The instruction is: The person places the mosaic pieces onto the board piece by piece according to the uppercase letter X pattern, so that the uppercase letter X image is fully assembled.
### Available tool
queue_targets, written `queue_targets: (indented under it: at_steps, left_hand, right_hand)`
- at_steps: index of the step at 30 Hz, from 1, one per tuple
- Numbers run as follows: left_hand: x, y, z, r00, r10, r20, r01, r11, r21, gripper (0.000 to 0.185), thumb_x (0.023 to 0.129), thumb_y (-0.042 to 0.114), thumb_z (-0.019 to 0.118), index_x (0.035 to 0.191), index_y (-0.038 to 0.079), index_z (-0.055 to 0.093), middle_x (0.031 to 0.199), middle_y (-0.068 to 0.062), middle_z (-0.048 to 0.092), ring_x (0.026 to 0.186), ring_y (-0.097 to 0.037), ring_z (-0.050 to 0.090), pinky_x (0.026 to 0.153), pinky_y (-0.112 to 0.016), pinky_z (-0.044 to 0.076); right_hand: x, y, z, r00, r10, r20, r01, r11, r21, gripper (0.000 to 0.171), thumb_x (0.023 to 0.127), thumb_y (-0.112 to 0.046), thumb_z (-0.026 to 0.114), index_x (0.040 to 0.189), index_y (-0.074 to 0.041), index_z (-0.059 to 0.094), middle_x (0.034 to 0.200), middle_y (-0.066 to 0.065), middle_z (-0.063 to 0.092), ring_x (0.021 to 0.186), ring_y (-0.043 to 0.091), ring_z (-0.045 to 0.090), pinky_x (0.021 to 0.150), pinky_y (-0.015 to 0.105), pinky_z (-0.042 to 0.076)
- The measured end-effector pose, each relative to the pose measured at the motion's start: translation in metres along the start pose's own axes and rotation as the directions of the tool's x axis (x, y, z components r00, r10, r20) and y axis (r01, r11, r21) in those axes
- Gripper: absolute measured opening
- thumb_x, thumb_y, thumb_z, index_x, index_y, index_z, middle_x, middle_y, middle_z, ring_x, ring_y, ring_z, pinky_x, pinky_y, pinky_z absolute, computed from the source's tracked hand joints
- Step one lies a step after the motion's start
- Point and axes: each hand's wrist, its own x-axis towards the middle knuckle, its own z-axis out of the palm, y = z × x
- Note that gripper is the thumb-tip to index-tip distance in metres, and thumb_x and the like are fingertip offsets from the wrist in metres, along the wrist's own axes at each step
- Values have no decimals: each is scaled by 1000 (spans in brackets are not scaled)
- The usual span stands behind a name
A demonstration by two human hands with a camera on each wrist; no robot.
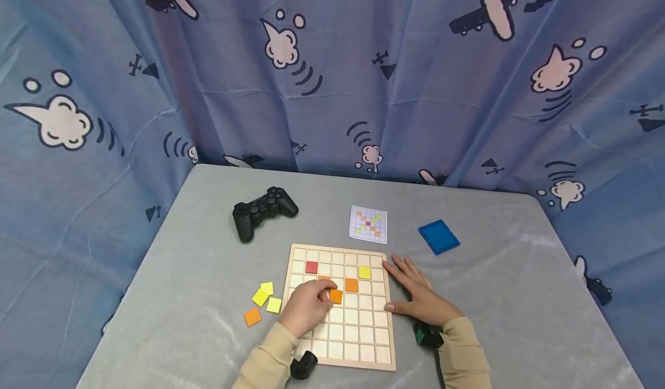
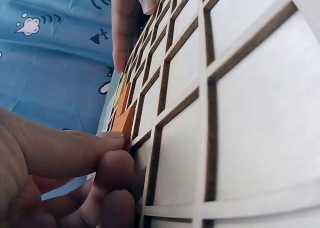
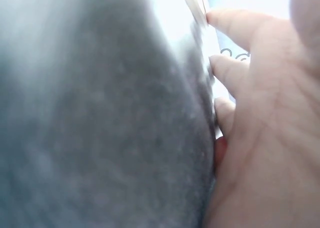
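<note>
While the right hand (image 1: 418,296) lies flat, fingers spread, against the wooden grid board's (image 1: 381,366) right edge, the left hand (image 1: 306,308) pinches an orange tile (image 1: 336,296) near the board's centre; thin, light, probably rigid, best gripped by its edges.

A grey table (image 1: 197,285) carries everything here. Lying on it: a wooden grid board (image 1: 358,331) near the front edge; a black game controller (image 1: 264,211) behind the board to the left; a small pattern card (image 1: 368,224) just beyond the board's far edge; a blue tile holder (image 1: 439,236), perhaps a lid, to the right of the card. Left of the board lie three loose yellow tiles (image 1: 266,296) and one orange tile (image 1: 252,317).
</note>
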Motion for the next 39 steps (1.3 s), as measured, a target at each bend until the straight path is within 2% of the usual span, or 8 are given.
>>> queue_targets:
  at_steps: [11, 18, 25, 29, 35, 39]
  left_hand:
    - [0, 0, 2, 1000, 8, -5, -8, 999, 52, 24, 82, 4, 71, 106, 7, 70, 71, 8, 51, 62, -3, 43, 58, -19, 39]
    - [-2, 3, 3, 1000, -22, -4, 22, 999, 48, 25, 81, 5, 72, 106, 8, 70, 70, 8, 49, 62, -3, 43, 58, -20, 38]
    - [-4, 6, 5, 999, -25, -44, 28, 997, 67, 26, 80, 6, 74, 105, 10, 71, 69, 6, 48, 59, -3, 40, 54, -19, 35]
    - [-4, 6, 5, 999, -30, -41, 33, 997, 65, 29, 79, 8, 75, 108, 10, 70, 69, 5, 49, 57, -4, 39, 53, -20, 34]
    - [-5, 3, -2, 1000, -13, -4, 13, 1000, 9, 28, 86, 15, 71, 114, 11, 67, 72, 10, 50, 61, -2, 43, 58, -20, 39]
    - [-12, 2, -15, 997, -21, -70, 20, 1000, -21, 19, 91, 18, 65, 109, 12, 69, 74, 10, 53, 61, -1, 46, 56, -19, 40]
  right_hand:
    - [0, -1, -1, 1000, -7, 1, 7, 1000, 2, 90, 78, -48, 74, 152, -27, 27, 161, 8, 10, 146, 39, -6, 106, 69, 1]
    - [-1, 0, 1, 1000, -12, -8, 12, 1000, -3, 89, 78, -49, 74, 152, -29, 27, 161, 7, 10, 146, 39, -7, 106, 69, 0]
    - [-1, -1, 1, 1000, -9, -15, 9, 1000, -6, 89, 77, -49, 74, 151, -28, 28, 161, 8, 11, 146, 40, -5, 106, 69, 1]
    - [0, -1, 2, 1000, -9, -8, 9, 1000, -5, 90, 78, -49, 74, 151, -29, 28, 161, 8, 11, 146, 40, -5, 106, 69, 1]
    - [0, -1, 1, 1000, -7, -7, 7, 1000, -12, 90, 78, -49, 74, 152, -28, 27, 161, 8, 10, 145, 41, -6, 105, 69, 1]
    - [0, 0, 1, 1000, -3, -7, 3, 1000, -22, 90, 78, -50, 74, 152, -28, 27, 161, 8, 10, 145, 41, -5, 105, 70, 1]
